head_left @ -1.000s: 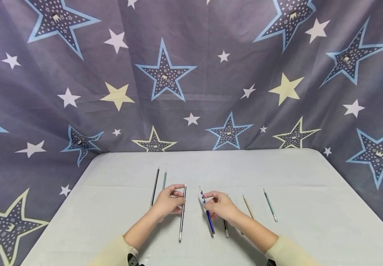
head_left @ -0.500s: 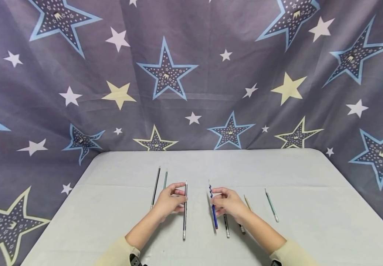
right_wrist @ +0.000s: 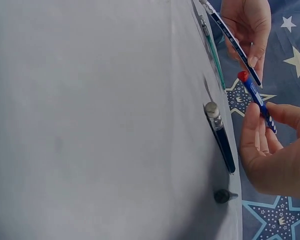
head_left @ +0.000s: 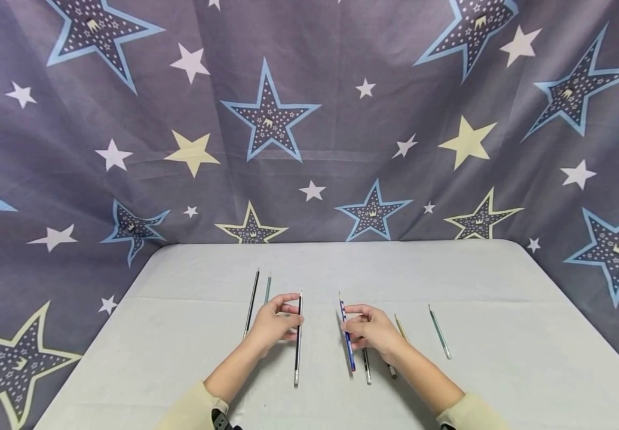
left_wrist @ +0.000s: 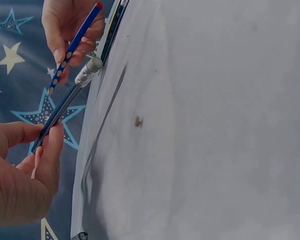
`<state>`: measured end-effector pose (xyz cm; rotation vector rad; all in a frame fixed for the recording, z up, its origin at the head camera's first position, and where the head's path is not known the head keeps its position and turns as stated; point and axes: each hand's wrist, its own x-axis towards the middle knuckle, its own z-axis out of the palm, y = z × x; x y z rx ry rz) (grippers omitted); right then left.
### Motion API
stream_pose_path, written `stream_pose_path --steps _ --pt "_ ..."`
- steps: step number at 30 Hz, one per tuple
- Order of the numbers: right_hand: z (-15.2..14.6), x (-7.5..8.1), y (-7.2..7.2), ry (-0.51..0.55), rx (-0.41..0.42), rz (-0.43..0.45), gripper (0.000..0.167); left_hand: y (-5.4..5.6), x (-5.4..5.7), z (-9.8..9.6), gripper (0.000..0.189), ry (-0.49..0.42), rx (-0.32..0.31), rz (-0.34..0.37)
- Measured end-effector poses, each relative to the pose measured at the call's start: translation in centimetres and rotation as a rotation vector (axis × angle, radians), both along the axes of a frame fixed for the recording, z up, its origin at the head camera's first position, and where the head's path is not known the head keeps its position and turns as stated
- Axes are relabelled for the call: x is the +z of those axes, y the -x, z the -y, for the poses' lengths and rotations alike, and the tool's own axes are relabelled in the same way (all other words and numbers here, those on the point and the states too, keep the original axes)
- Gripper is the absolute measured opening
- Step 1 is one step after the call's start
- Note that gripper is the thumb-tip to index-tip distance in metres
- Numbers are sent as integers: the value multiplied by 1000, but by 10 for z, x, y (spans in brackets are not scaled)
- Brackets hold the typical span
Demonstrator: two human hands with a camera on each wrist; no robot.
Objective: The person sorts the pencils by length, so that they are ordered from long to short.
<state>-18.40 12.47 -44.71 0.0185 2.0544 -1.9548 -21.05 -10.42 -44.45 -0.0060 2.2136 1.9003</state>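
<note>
In the head view my left hand [head_left: 273, 325] pinches a dark pencil [head_left: 298, 352] between thumb and fingers. Its silver ferrule and pale eraser [left_wrist: 94, 65] stick out in the left wrist view. Across from it, my right hand [head_left: 375, 329] pinches a blue pencil [head_left: 349, 351] with pale spots and a red end [right_wrist: 243, 76]. Both pencils are tilted with their points away from me, a gap between them. Below the right hand lies a black pencil [head_left: 367, 369], its far part hidden by that hand. Beside the left hand lie another black pencil [head_left: 252, 301] and a green pencil [head_left: 268, 286].
The pencils lie on a pale cloth-covered table [head_left: 191, 352]. To the right are a gold pencil [head_left: 400, 327], a green pencil [head_left: 440, 332] and a dark pencil end [head_left: 392, 371] partly under the right arm. A grey star-patterned curtain [head_left: 331, 143] hangs behind the table.
My right hand has moved a little to the right with the blue pencil, widening the gap between the two held pencils. The left hand has stayed nearly in place with its dark pencil.
</note>
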Motion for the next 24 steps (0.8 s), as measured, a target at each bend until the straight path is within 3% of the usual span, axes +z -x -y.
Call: stream_pose_path --steps 10,19,24 --pt "3 -2 -1 9 -15 17 51 -1 0 0 50 16 4 -18" --pt "4 -1 -2 -2 -25 19 51 6 -5 4 49 32 34 -20" --pt "6 -1 -1 -2 -25 17 50 7 0 5 50 39 32 -33"
